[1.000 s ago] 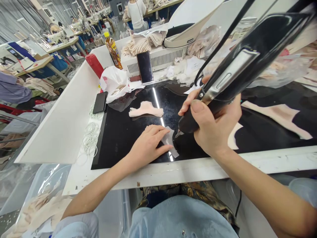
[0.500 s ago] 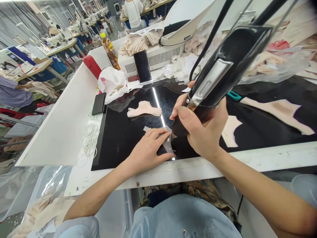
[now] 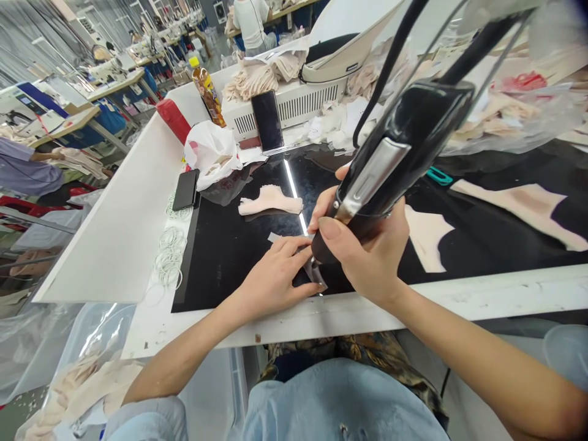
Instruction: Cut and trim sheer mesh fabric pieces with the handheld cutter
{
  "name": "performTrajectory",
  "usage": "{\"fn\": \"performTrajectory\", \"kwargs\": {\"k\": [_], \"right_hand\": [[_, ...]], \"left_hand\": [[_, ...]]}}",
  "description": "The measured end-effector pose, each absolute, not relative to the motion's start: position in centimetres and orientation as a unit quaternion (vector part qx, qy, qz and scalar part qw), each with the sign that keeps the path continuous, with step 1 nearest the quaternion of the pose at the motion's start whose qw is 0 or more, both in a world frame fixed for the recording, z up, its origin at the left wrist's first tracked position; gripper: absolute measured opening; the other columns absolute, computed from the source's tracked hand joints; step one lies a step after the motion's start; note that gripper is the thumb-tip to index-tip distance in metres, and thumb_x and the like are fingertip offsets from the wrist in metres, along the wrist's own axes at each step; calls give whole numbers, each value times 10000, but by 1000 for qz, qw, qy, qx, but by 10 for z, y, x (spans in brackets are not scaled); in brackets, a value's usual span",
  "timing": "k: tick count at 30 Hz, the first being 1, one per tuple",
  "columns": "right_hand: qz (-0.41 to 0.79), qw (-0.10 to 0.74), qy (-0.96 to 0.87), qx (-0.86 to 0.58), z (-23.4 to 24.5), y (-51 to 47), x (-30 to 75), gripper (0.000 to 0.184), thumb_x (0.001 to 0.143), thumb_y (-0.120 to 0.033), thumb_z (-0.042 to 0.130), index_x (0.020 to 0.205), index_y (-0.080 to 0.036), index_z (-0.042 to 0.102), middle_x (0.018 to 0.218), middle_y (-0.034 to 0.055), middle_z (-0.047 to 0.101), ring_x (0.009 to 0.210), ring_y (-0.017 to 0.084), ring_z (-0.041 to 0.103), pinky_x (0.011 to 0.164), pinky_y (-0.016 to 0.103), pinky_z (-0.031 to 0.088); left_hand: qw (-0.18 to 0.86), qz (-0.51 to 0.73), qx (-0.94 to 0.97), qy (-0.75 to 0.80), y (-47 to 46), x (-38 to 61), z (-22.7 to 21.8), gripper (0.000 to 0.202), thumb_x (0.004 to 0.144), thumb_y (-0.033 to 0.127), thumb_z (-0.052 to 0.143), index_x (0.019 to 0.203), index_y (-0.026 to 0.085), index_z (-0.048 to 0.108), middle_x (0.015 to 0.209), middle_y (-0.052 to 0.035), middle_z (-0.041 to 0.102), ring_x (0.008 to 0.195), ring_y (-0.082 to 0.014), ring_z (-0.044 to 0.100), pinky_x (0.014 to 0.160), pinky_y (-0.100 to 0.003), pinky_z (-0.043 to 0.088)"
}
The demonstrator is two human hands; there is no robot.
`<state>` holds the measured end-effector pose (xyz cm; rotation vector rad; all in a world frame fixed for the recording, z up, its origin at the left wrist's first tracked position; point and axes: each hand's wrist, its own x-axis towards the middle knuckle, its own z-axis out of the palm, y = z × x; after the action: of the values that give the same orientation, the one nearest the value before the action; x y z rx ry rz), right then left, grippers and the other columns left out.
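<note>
My right hand (image 3: 367,251) is wrapped round a bulky black handheld power tool (image 3: 386,153) with a silver lever on its side and a thick cable. Its lower end points down at a thin translucent strip (image 3: 316,280) on the black glossy board (image 3: 220,269). My left hand (image 3: 278,269) lies flat on that strip, fingers apart, holding it against the board beside the tool's tip. Part of the strip is hidden under the fingers. Beyond my left hand lies a pale pink fabric piece (image 3: 271,201). Right of the tool is another fabric piece (image 3: 427,239).
A long fabric piece (image 3: 523,211) and a teal cutter (image 3: 440,176) lie to the right. White elastic loops (image 3: 169,260) and a phone (image 3: 186,190) sit at left. Behind are a white plastic bag (image 3: 212,153), an upright phone (image 3: 267,120) and a bottle (image 3: 207,92).
My right hand has brought the tool left and down, so its tip now meets the strip by my left fingers. My left hand stays nearly in place.
</note>
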<state>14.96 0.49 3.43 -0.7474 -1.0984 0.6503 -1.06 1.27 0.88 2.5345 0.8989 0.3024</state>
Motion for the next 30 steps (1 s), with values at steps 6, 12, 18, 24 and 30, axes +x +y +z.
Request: {"fn": "performTrajectory", "kwargs": {"k": [6,12,18,24,30], "right_hand": [[298,737,-500,-345,36,3,148,394,730,-361,798,987,-303,506,808,-8,589,671,191,579,627,402,526],[300,740,-496,-342,37,3,149,380,728,-343,794,959,-301,495,798,-11,591,657,186,564,617,399,513],[306,742,-500,-324,36,2,145,348,744,-348,794,901,-299,488,783,-29,601,638,169,573,603,380,523],[300,748,-494,-327,37,7,150,374,751,-366,807,1005,-300,541,812,-14,616,652,170,597,616,378,553],[241,779,-482,-320,37,23,163,315,830,-318,737,1089,-325,557,825,-19,618,658,156,599,628,354,575]], "left_hand": [[223,124,906,337,10,-7,12,571,924,444,670,1437,266,493,1474,-81,522,1366,-299,461,1190,-501,361],[224,114,907,339,8,-5,12,580,924,437,666,1443,254,485,1478,-100,509,1376,-315,446,1183,-519,367],[237,101,906,335,8,-9,13,587,909,419,684,1437,258,484,1509,-102,481,1432,-321,402,1176,-517,389],[218,87,915,328,10,-13,11,607,901,436,696,1436,231,496,1537,-97,459,1446,-302,387,1210,-475,356],[209,87,919,324,11,-15,10,706,915,485,673,1523,255,396,1554,-85,437,1445,-272,396,1215,-448,353]]}}
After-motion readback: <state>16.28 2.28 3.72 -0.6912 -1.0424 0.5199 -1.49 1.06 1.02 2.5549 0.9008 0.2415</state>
